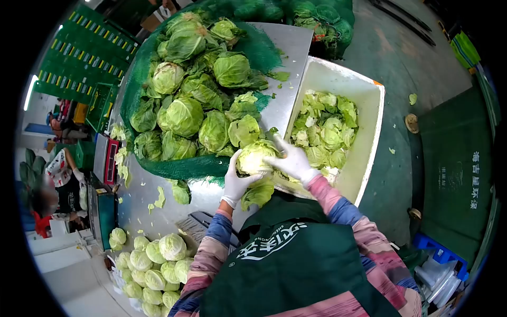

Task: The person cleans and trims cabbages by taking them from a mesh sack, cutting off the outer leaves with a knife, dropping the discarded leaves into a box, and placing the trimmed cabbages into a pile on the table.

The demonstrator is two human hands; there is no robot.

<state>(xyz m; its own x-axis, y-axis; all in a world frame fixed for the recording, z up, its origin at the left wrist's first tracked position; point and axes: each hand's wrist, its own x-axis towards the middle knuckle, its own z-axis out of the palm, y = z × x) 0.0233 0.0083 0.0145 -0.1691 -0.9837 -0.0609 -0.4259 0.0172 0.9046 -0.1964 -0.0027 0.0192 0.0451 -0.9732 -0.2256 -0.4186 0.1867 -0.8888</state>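
Observation:
A pale green cabbage (255,157) is between my two white-gloved hands at the front edge of the metal table. My left hand (236,179) is curled around its left side and holds it. My right hand (291,159) is at its right side, fingers spread, with the fingertips at its leaves; a small dark green leaf piece shows by the index finger. Below the cabbage hangs a loose outer leaf (257,193). Behind it, a heap of untrimmed cabbages (182,116) lies on green netting (182,168). The white box (372,124) at my right contains loose leaves (330,134).
Trimmed cabbages (154,267) are piled at the lower left. A scale (110,161) stands at the table's left end. Another person (66,179) is at the far left. Netted cabbages (322,24) lie beyond the table, and a large green bin (457,169) stands at the right.

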